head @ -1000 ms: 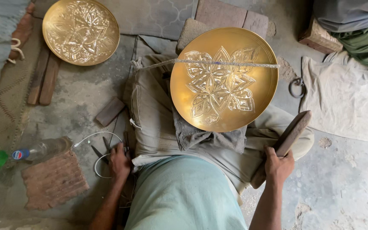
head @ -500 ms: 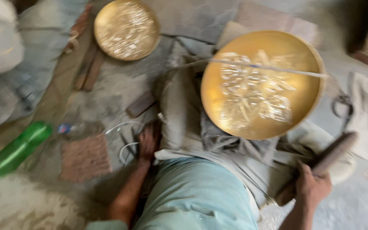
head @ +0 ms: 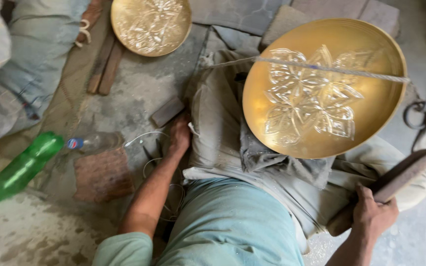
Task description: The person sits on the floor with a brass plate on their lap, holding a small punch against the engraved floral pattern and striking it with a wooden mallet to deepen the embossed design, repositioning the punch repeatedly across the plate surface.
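Green bottle [head: 18, 170], brick [head: 103, 175] and second plate [head: 151, 24] lie left; right hand [head: 373, 215] grips dark mallet [head: 388, 186] beside engraved brass plate [head: 324, 87]; left hand [head: 179, 136] rests open on floor

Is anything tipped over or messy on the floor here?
Yes. A green bottle and a clear bottle lie on their sides on the dusty floor, left of the left hand. Nothing looks spilled. The big brass plate leans tilted on cloth, with a cord across it.
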The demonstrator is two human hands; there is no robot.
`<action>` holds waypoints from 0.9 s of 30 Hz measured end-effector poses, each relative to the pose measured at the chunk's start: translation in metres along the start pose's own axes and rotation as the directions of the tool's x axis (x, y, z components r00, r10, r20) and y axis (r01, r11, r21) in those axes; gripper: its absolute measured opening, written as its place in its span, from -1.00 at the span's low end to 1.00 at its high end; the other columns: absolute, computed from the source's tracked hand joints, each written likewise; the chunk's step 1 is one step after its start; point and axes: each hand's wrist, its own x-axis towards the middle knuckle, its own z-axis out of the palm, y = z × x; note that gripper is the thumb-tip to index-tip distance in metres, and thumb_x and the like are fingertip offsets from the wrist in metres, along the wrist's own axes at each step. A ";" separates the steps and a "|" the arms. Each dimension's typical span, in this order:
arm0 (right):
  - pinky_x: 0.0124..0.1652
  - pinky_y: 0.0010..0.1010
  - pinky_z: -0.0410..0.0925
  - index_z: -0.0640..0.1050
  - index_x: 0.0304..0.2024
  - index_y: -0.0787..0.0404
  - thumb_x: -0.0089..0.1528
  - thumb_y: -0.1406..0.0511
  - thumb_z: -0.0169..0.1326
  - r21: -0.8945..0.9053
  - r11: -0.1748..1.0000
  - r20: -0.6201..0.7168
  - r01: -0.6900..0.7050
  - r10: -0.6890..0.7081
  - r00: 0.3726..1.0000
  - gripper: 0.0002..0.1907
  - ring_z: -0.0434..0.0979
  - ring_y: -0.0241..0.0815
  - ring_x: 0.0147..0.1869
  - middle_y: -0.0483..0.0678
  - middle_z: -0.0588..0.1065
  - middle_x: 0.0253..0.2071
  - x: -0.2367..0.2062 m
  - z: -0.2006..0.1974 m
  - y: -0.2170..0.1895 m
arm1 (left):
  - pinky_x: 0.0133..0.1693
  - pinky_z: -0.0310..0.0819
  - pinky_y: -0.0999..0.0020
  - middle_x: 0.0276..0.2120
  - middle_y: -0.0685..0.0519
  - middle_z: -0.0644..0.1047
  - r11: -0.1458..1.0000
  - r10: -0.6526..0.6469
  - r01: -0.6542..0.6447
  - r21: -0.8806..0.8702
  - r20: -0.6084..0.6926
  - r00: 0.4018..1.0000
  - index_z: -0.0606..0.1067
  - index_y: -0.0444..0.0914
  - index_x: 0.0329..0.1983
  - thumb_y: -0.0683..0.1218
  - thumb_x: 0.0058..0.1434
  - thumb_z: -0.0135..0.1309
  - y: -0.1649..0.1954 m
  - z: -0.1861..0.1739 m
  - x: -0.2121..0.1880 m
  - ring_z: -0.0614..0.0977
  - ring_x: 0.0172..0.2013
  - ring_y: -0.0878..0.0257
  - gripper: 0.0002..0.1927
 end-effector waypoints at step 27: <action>-0.14 -0.10 0.39 0.57 -0.13 0.34 0.06 0.09 0.30 -0.147 0.967 -0.014 -0.209 0.209 0.978 -0.49 0.56 0.12 -0.26 0.19 0.55 -0.37 -0.007 -0.002 -0.010 | 0.05 0.64 0.20 0.07 -0.09 0.47 0.561 -0.024 0.156 -0.813 0.173 0.985 0.38 -0.36 -0.02 -0.24 0.43 -0.03 0.031 -0.082 -0.044 0.65 -0.02 0.16 -0.89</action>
